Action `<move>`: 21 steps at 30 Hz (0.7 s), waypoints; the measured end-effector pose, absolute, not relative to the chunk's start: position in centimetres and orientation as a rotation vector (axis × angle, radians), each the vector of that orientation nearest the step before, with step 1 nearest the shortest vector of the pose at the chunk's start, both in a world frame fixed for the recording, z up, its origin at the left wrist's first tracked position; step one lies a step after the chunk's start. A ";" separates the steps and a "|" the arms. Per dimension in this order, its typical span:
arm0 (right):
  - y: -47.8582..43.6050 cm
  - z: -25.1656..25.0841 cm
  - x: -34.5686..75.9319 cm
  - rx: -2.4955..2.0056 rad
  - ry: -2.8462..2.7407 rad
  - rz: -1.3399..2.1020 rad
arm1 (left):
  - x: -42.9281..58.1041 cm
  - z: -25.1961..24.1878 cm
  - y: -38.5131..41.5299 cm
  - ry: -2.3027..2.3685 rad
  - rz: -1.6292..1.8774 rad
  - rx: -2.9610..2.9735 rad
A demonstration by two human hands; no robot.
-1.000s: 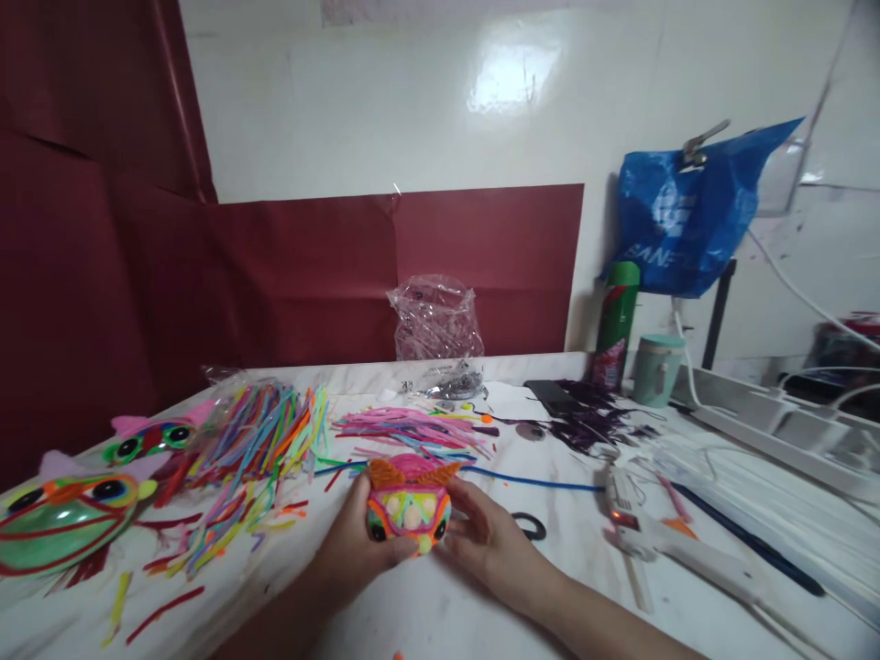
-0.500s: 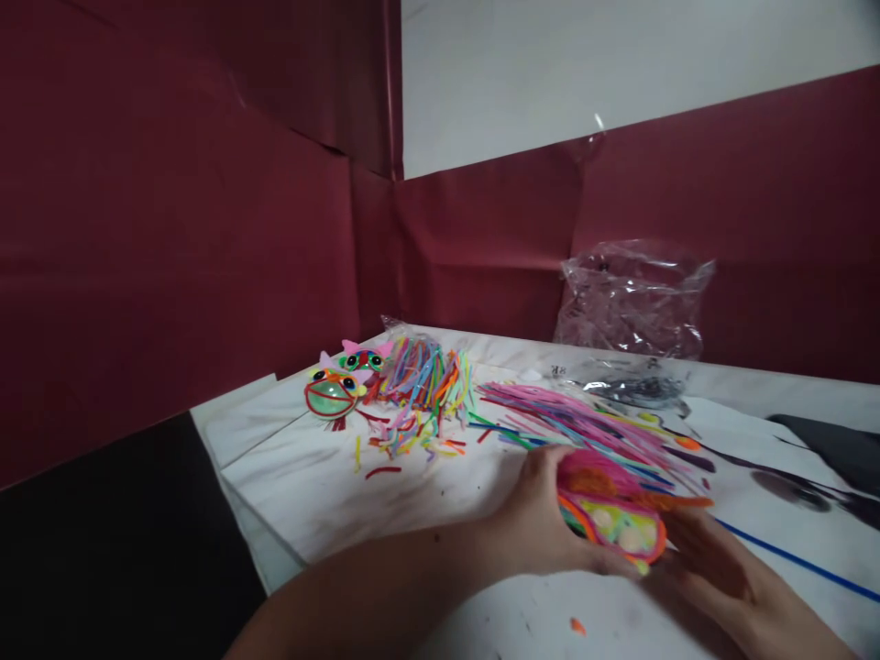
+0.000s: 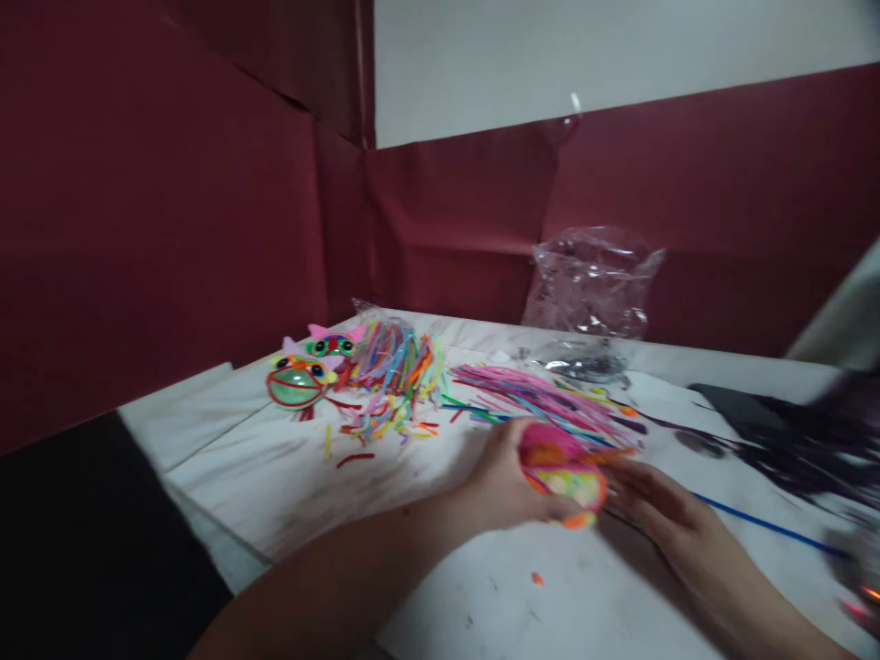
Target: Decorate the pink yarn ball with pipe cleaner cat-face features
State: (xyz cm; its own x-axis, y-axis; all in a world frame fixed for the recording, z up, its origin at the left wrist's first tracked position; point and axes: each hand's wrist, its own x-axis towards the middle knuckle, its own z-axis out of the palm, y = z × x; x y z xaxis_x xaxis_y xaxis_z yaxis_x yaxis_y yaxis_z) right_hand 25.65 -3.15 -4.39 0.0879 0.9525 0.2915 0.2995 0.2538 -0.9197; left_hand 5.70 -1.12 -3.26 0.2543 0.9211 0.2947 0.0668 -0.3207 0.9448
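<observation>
My left hand [image 3: 512, 486] is wrapped around a rounded craft piece [image 3: 567, 486] covered in fuzzy pipe cleaners, pink on top with a yellow patch edged in orange and pink. From its right side sticks out an orange pipe cleaner [image 3: 609, 455]. My right hand [image 3: 653, 500] is closed at that strand, close against the piece; blur partly hides its fingertips. A small orange scrap [image 3: 537, 578] lies on the white tabletop [image 3: 474, 596] below. Behind my hands spreads a pile of pink pipe cleaners [image 3: 536, 394].
Two decorated frog-like faces [image 3: 297, 385] with pink ears stand at the far left beside a bundle of multicoloured pipe cleaners [image 3: 391, 353]. A clear plastic bag [image 3: 591, 284] stands at the back. Blurred dark strands [image 3: 818, 449] and a blue pipe cleaner [image 3: 770, 524] lie rightward.
My view has turned to the right, so the table's things sit further left. Dark strands have come into sight at the right. Both hands stay at the craft piece, which has tilted slightly.
</observation>
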 end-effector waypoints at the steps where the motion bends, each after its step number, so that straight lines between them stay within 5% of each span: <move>1: -3.2 -3.8 25.7 -1.249 -1.360 0.793 | 5.6 -2.8 -0.9 0.878 1.179 1.460; 9: -0.4 -2.6 29.3 -1.103 -1.083 0.618 | 2.4 0.5 3.9 0.733 1.793 1.054; 21: -1.6 -2.8 28.1 -1.198 -1.265 0.620 | 2.6 -0.4 4.1 0.746 1.876 1.065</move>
State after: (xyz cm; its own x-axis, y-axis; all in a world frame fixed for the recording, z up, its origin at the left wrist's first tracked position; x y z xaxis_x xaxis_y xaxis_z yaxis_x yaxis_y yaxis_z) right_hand 28.10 -1.57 -2.76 0.2599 0.8873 0.3810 0.2429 0.3218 -0.9151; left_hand 2.58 4.06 -0.36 -0.2937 0.8743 0.3865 -0.3703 -0.4768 0.7972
